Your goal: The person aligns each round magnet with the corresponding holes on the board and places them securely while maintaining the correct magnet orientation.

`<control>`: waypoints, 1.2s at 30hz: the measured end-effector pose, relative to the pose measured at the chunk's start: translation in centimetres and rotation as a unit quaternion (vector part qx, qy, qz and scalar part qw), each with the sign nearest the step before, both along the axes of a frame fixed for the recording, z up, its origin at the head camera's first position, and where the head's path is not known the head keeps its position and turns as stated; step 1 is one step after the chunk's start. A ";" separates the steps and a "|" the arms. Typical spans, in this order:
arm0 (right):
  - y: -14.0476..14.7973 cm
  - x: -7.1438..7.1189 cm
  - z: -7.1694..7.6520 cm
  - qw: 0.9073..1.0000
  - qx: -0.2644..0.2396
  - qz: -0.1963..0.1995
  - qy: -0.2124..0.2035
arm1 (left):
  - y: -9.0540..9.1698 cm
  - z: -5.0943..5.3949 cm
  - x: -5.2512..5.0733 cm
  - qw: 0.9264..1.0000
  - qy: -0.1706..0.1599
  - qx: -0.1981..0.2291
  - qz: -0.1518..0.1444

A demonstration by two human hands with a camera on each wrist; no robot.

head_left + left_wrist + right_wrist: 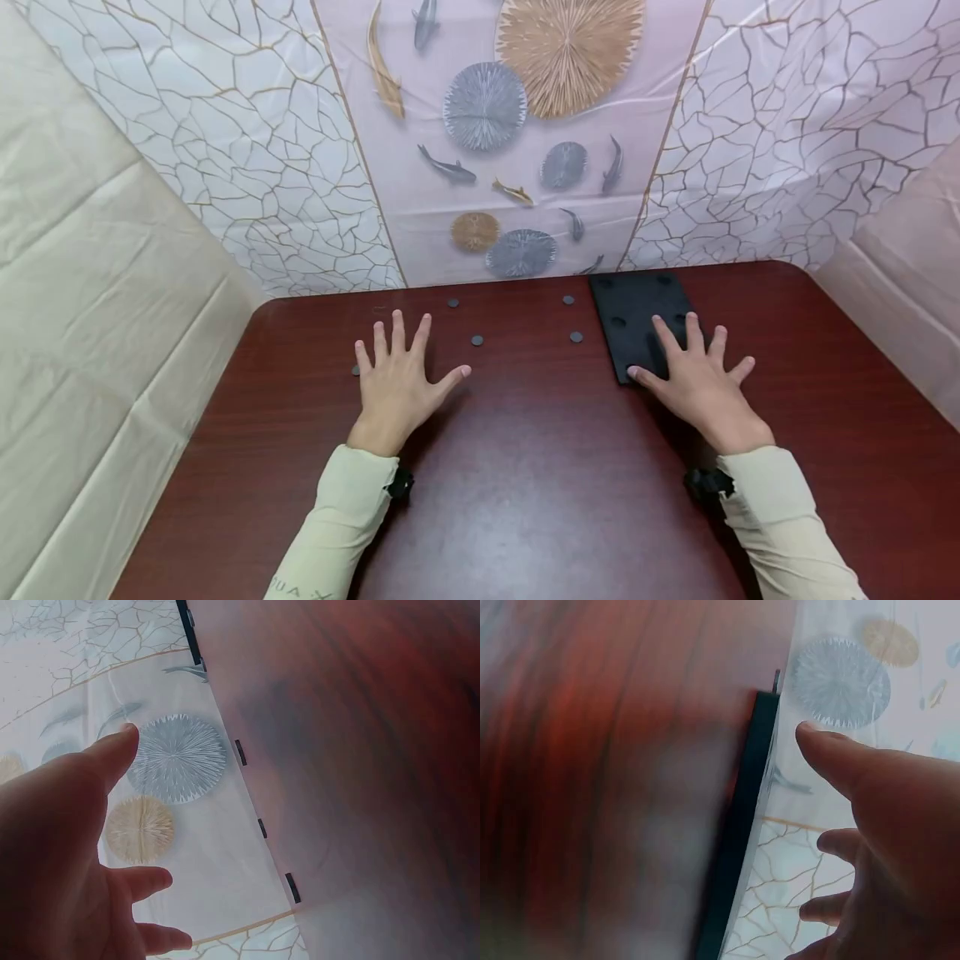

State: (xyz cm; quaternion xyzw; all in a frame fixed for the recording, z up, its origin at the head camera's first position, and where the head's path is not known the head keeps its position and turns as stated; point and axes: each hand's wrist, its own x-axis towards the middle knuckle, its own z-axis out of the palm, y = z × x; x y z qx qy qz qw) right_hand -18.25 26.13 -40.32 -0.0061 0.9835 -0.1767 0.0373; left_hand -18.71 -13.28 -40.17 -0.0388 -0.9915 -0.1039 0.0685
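Observation:
My left hand [399, 387] is held over the back left of the table with its fingers spread, holding nothing. Near its little finger lies a small dark disc [356, 370], partly hidden. More such discs lie flat to the right of that hand, among them a front one [477, 340] and a back one [453, 303]. Fingers spread, my right hand [701, 383] is over the near right part of a flat black board [637, 304] with round dark recesses. It grips nothing, and part of the board is hidden under it. The right wrist view shows the board [739, 825] edge-on beside the hand.
Two further discs, one at the back [568, 300] and one nearer [576, 337], lie just left of the board. The reddish-brown table [510, 467] ends at a patterned cloth [420, 225] behind. Pale cloth walls flank both sides.

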 end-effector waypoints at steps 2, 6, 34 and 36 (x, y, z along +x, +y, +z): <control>0.3 -0.1 -0.1 1.000 -0.002 -0.001 -0.007 | 0.0 0.0 0.0 1.000 -0.003 0.002 -0.001; 0.8 -0.2 -0.2 1.000 -0.011 0.000 -0.026 | 0.0 0.0 -0.1 1.000 -0.018 0.019 -0.012; 1.0 0.4 0.3 0.993 0.054 0.033 -0.095 | 1.4 0.1 1.0 0.996 -0.035 0.040 -0.075; 1.0 0.5 0.5 0.993 0.056 0.032 -0.104 | 1.5 0.1 1.0 0.995 -0.041 0.049 -0.076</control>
